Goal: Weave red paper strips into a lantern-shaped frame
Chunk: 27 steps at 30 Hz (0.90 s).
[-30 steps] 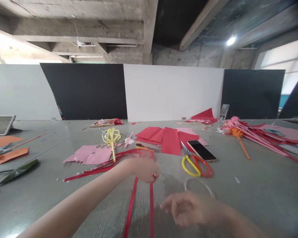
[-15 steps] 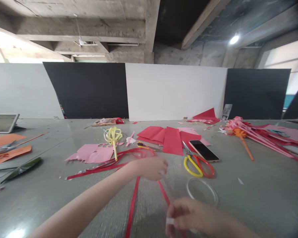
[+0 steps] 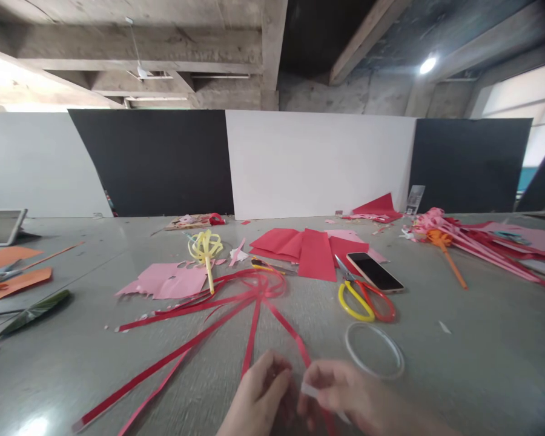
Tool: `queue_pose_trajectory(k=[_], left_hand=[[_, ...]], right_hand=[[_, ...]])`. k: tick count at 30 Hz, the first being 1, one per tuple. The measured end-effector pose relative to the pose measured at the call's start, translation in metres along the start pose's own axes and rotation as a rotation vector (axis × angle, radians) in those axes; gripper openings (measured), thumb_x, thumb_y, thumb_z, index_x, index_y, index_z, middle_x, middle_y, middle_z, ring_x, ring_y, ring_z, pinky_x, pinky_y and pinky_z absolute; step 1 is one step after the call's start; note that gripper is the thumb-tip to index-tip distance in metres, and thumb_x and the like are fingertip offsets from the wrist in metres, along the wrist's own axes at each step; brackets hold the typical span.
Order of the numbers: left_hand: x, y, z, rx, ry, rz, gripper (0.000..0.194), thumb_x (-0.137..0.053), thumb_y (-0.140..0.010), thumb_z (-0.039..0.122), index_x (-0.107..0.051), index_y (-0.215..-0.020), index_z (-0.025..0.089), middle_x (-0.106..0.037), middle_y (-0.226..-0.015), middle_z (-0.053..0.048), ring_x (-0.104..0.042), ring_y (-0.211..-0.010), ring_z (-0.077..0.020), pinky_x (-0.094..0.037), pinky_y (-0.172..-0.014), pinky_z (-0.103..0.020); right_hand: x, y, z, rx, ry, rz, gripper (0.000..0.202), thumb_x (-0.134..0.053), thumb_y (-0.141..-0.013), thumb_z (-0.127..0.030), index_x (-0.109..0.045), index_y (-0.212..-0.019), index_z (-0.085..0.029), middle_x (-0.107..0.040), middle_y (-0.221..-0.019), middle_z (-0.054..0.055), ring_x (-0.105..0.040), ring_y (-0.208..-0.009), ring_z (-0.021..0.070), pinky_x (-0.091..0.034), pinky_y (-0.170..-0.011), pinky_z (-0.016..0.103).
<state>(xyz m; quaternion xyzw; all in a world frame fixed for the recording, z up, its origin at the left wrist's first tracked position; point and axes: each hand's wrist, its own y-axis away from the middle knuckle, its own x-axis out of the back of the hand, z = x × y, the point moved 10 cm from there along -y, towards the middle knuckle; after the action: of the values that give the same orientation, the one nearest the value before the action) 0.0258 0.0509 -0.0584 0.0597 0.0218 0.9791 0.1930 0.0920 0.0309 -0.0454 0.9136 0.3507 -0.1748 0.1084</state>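
My left hand is low in the middle, its fingers curled together; what they hold, if anything, is hidden. Close beside it, my right hand pinches a small white strip, perhaps double-sided tape. A bundle of red paper strips lies ahead, gathered at the top with loops and with long tails fanned toward me. One tail runs down behind my right hand, another to my left hand. A clear ring, like a tape roll, lies flat just right of my right hand.
Scissors with yellow and red handles lie beside a phone. Red paper sheets, pink paper and a yellow paper flower lie farther back. At right is an orange paper flower; upright panels stand behind.
My left hand has drawn back from the red strips' gathered top to beside my right hand. My right hand stays about where it was, still pinching the white strip.
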Motion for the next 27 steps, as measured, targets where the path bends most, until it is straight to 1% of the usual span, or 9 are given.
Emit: queue_pose_trajectory(k=[3, 5, 8, 13, 18, 20, 23, 25, 27], left_hand=[[-0.006, -0.004, -0.001, 0.043, 0.083, -0.051, 0.025, -0.042, -0.079, 0.037, -0.045, -0.07, 0.014, -0.047, -0.052, 0.003, -0.045, -0.05, -0.0086, -0.034, -0.05, -0.02], [-0.01, -0.005, -0.003, 0.085, 0.107, -0.083, 0.028, -0.045, -0.077, 0.039, -0.046, -0.066, 0.014, -0.045, -0.051, 0.004, -0.043, -0.048, -0.0076, -0.031, -0.048, -0.019], [-0.015, -0.004, -0.011, 0.15, 0.176, -0.121, 0.028, -0.049, -0.074, 0.04, -0.048, -0.063, 0.014, -0.042, -0.05, 0.005, -0.041, -0.045, -0.0069, -0.029, -0.044, -0.019], [-0.018, -0.005, -0.014, 0.16, 0.278, -0.162, 0.02, -0.054, -0.072, 0.031, -0.053, -0.066, 0.013, -0.051, -0.054, 0.002, -0.046, -0.045, -0.0076, -0.032, -0.046, -0.02], [-0.012, -0.003, -0.008, 0.166, 0.422, -0.078, 0.016, -0.059, -0.069, 0.026, -0.051, -0.066, 0.013, -0.049, -0.054, 0.003, -0.047, -0.048, -0.008, -0.035, -0.048, -0.02], [-0.008, -0.003, -0.002, 0.138, 0.509, -0.041, 0.016, -0.058, -0.071, 0.026, -0.051, -0.067, 0.013, -0.05, -0.059, 0.002, -0.049, -0.055, -0.0087, -0.04, -0.056, -0.022], [-0.004, -0.002, 0.002, 0.111, 0.602, -0.009, 0.016, -0.054, -0.076, 0.029, -0.048, -0.07, 0.014, -0.053, -0.068, 0.0, -0.053, -0.065, -0.011, -0.043, -0.068, -0.028], [-0.002, -0.002, -0.001, 0.131, 0.6, 0.008, 0.017, -0.052, -0.077, 0.031, -0.046, -0.072, 0.015, -0.055, -0.07, -0.002, -0.056, -0.067, -0.0141, -0.045, -0.068, -0.032], [0.0, -0.003, -0.004, 0.156, 0.548, 0.033, 0.018, -0.052, -0.076, 0.032, -0.044, -0.072, 0.016, -0.056, -0.067, -0.001, -0.057, -0.064, -0.0159, -0.046, -0.062, -0.033]], right_hand=[[-0.005, 0.001, 0.003, -0.017, 0.045, -0.047, 0.018, -0.06, -0.07, -0.022, -0.057, -0.084, -0.012, -0.06, -0.085, 0.005, -0.055, -0.07, 0.0101, -0.037, -0.067, 0.023], [-0.008, 0.002, 0.006, -0.032, 0.064, -0.07, 0.019, -0.061, -0.069, -0.023, -0.056, -0.085, -0.014, -0.058, -0.088, 0.004, -0.054, -0.075, 0.0105, -0.036, -0.068, 0.023], [-0.012, 0.001, 0.006, -0.001, 0.08, -0.105, 0.018, -0.062, -0.068, -0.023, -0.055, -0.083, -0.016, -0.058, -0.087, 0.003, -0.053, -0.082, 0.0124, -0.035, -0.073, 0.025], [-0.015, 0.0, 0.008, -0.003, 0.148, -0.099, 0.017, -0.06, -0.066, -0.022, -0.054, -0.081, -0.016, -0.058, -0.084, 0.002, -0.053, -0.078, 0.0128, -0.035, -0.071, 0.025], [-0.013, 0.005, 0.003, -0.02, 0.311, -0.011, 0.015, -0.058, -0.065, -0.021, -0.054, -0.079, -0.017, -0.053, -0.078, 0.0, -0.05, -0.076, 0.0131, -0.034, -0.069, 0.025], [-0.007, 0.006, -0.007, 0.045, 0.416, 0.043, 0.012, -0.058, -0.065, -0.021, -0.055, -0.077, -0.018, -0.05, -0.078, -0.001, -0.048, -0.076, 0.0134, -0.034, -0.069, 0.025], [0.002, 0.007, -0.021, 0.151, 0.494, 0.119, 0.006, -0.056, -0.071, -0.022, -0.057, -0.075, -0.019, -0.048, -0.088, 0.001, -0.048, -0.081, 0.014, -0.036, -0.071, 0.026], [0.009, 0.008, -0.027, 0.174, 0.5, 0.171, 0.007, -0.053, -0.075, -0.024, -0.057, -0.073, -0.018, -0.048, -0.092, 0.002, -0.048, -0.083, 0.0144, -0.037, -0.071, 0.026], [0.014, 0.008, -0.03, 0.163, 0.525, 0.21, 0.009, -0.052, -0.076, -0.024, -0.057, -0.072, -0.018, -0.05, -0.088, 0.002, -0.049, -0.082, 0.0143, -0.037, -0.072, 0.026]])
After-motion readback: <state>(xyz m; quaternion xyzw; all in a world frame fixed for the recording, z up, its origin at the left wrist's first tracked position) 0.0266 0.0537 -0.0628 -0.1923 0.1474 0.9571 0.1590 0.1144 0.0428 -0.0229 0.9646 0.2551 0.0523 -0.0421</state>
